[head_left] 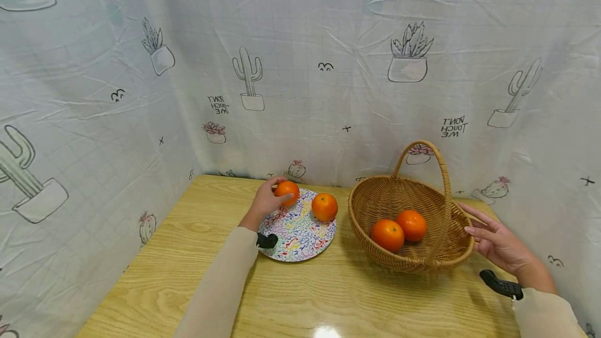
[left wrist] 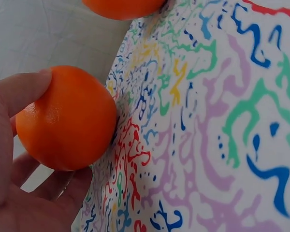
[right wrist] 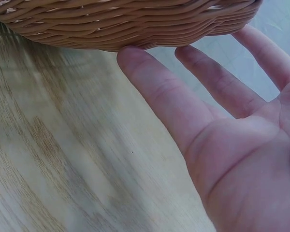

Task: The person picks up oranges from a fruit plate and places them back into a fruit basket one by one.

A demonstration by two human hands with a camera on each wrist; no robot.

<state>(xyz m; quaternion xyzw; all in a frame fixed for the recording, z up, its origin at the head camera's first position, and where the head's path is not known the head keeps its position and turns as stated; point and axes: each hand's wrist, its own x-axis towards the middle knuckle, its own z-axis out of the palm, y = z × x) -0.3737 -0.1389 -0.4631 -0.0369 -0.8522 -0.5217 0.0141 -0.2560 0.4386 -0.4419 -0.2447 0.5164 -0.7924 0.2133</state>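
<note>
My left hand (head_left: 266, 202) has its thumb and fingers around an orange (left wrist: 67, 118) at the far left of a round plate (head_left: 293, 246) with a multicoloured squiggle pattern. A second orange (head_left: 324, 207) sits on the right side of that plate. To the right stands a wicker basket (head_left: 366, 241) with a tall arched handle, holding two oranges (head_left: 387, 235). At the basket's right end is my right hand (head_left: 500, 244). Its extended fingers (right wrist: 159, 87) meet the underside of the woven wall in the right wrist view.
A light wood table (head_left: 188, 260) carries the plate and basket. Behind it and along the left hangs a pale curtain (head_left: 300, 77) printed with cacti and potted plants. Dark straps (head_left: 501, 284) with camera mounts sit on both wrists.
</note>
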